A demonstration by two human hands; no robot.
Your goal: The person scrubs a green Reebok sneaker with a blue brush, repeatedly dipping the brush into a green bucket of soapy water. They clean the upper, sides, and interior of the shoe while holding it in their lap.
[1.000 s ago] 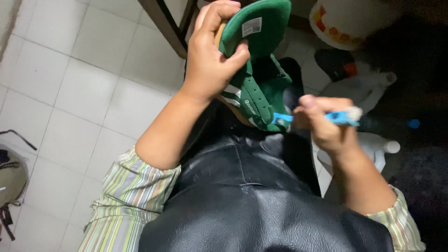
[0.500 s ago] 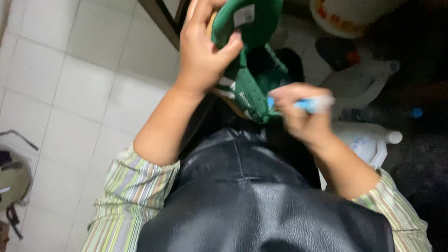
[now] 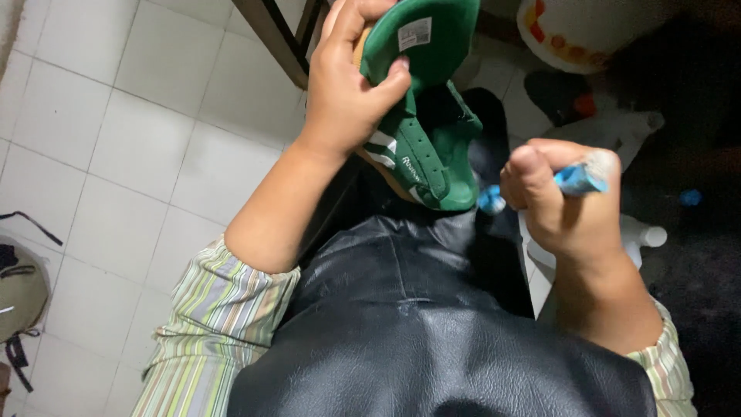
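The left hand [image 3: 347, 96] grips a green shoe [image 3: 421, 116] by its tongue, raised above a black apron [image 3: 432, 332] — the right hand [image 3: 567, 205] is closed around a blue brush [image 3: 571, 181] just beside the shoe.

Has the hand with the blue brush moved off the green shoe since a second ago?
Yes. The right hand with the blue brush has drawn back to the right, leaving a gap to the green shoe, which the left hand holds.

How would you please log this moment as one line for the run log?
left hand: grips green shoe, held up | right hand: fist around blue brush, tip beside shoe | lap: black apron | floor: white tiles
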